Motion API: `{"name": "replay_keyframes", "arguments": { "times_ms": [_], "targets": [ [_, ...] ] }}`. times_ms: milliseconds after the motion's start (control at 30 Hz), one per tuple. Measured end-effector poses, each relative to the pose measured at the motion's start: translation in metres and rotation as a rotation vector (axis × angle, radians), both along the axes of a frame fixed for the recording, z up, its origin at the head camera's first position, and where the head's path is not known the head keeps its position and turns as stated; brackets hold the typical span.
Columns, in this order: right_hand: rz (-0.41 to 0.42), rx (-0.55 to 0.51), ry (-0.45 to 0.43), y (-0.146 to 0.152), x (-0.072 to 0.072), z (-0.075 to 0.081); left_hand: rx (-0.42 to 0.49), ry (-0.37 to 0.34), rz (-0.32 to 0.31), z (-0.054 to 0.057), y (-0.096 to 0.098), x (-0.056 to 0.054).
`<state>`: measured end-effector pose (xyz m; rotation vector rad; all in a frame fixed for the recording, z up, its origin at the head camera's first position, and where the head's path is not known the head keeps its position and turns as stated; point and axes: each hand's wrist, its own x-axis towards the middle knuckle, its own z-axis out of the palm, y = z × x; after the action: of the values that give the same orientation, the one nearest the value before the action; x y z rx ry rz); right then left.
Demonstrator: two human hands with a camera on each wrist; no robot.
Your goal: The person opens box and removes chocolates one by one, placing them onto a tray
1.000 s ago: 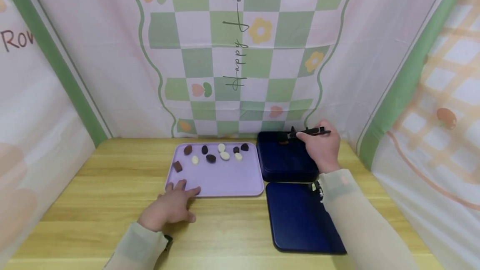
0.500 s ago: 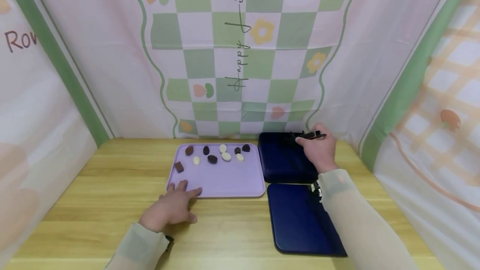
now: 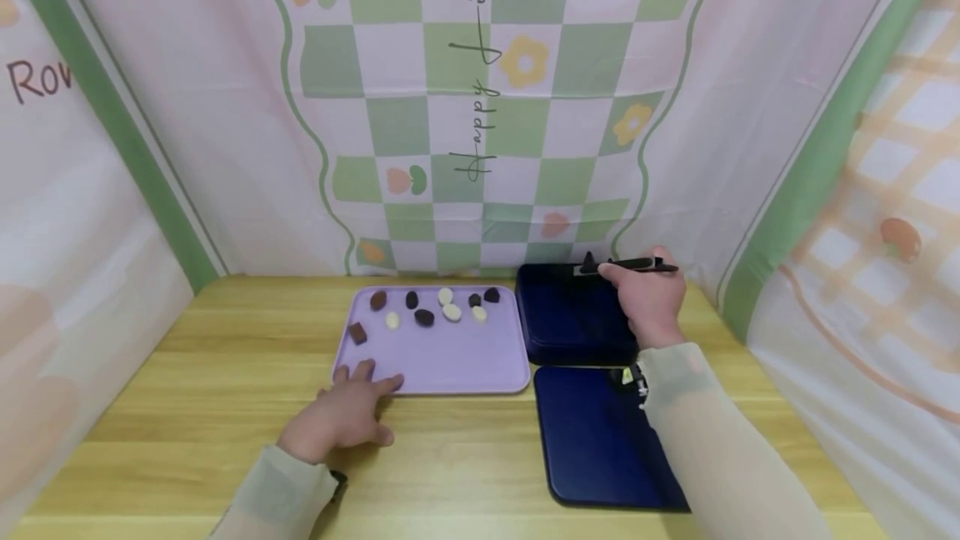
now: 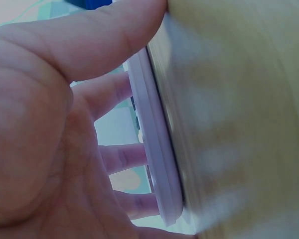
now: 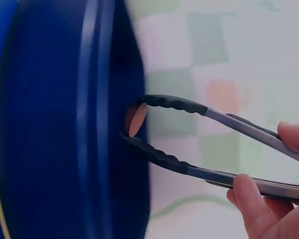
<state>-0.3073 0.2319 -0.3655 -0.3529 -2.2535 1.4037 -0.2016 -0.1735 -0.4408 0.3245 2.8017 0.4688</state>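
Observation:
My right hand (image 3: pixel 651 300) grips a pair of tongs (image 3: pixel 626 265) with black scalloped tips, over the far part of a dark blue box (image 3: pixel 577 352). Between the tong tips a brown oval piece, like a chocolate (image 5: pixel 138 120), shows in the right wrist view. My left hand (image 3: pixel 341 419) rests with spread fingers on the near left rim of a lilac tray (image 3: pixel 457 369). Its thumb points away to the right, over the wood. Several small dark, brown and white chocolate-like pieces (image 3: pixel 424 317) lie across the tray's far half.
A flat dark blue lid (image 3: pixel 600 440) lies in front of the box, partly hidden by my right sleeve (image 3: pixel 720 423). Everything stands on a wooden table (image 3: pixel 187 407). A printed curtain (image 3: pixel 480 148) hangs right behind the tray and box.
The right hand and tongs dipped lower over the box half a second ago, and have since risen and shifted slightly right. My left hand and the pieces on the tray stay put.

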Motion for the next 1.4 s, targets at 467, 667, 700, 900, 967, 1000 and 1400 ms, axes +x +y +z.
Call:
{"name": "replay_keyframes", "arguments": {
  "times_ms": [467,667,700,900,967,1000,1400],
  "targets": [
    [0.349,0.118,0.236,-0.101,0.045,0.021,0.007,0.015,-0.008,0.002,-0.001,0.002],
    [0.543,0.147,0.260,-0.140,0.050,-0.001,0.004,0.019,-0.014,0.004,0.000,0.001],
    [0.564,0.159,0.277,-0.145,0.050,-0.005,0.003,0.016,-0.013,0.004,0.000,0.002],
    [0.677,0.174,0.386,-0.162,0.047,-0.026,-0.005,0.003,-0.006,0.006,0.001,0.002],
    [0.692,0.187,0.414,-0.165,0.046,-0.031,-0.006,0.001,-0.005,0.007,0.002,0.002],
    [0.690,0.203,0.429,-0.165,0.045,-0.032,-0.006,0.000,-0.006,0.007,0.002,0.003],
    [0.645,0.207,0.367,-0.163,0.052,-0.024,-0.012,-0.008,0.004,0.004,0.002,0.002]
  ]
}}
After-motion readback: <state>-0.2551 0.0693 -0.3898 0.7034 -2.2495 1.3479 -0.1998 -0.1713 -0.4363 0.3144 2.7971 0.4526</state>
